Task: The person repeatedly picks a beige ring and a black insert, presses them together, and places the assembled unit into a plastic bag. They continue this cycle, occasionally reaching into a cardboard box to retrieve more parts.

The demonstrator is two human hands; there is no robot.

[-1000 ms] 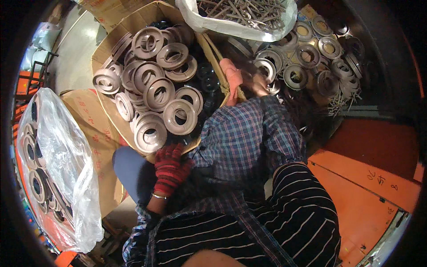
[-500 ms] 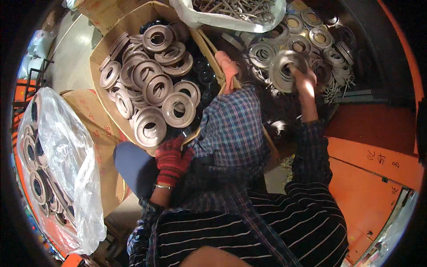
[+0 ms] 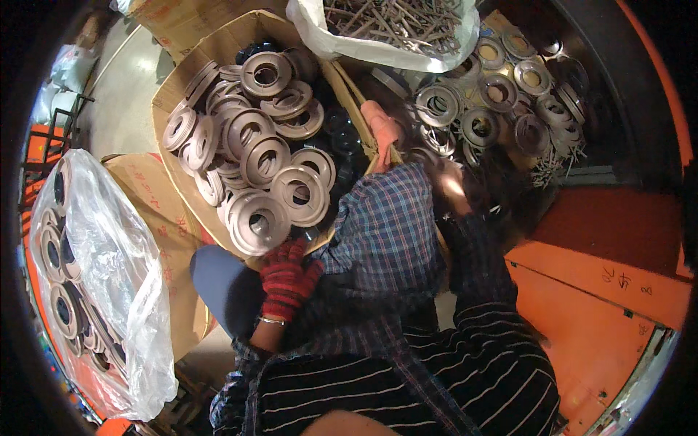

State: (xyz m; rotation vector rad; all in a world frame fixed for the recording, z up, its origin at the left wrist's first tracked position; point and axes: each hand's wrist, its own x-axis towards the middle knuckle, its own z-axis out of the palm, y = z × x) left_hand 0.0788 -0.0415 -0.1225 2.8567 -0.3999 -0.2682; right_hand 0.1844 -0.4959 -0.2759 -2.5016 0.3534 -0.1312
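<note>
My left hand, in a red and black striped glove, rests at the near edge of a cardboard box. Its fingers lie stretched toward a grey-brown ring on top of the heap in the box. My bare right hand is right of the box, smeared by motion and partly in shadow. Whether it holds anything cannot be made out. Close beyond it lies a loose pile of flanged rings, one dark-centred ring among them.
A white sack of thin metal rods stands at the back. An orange cloth hangs on the box's right edge. At left is a clear plastic bag of rings beside brown cardboard. Orange panels stand at right.
My right hand has moved left and nearer, away from the pile where it gripped a large ring. My left hand stays at the box edge. The whole view has shifted slightly.
</note>
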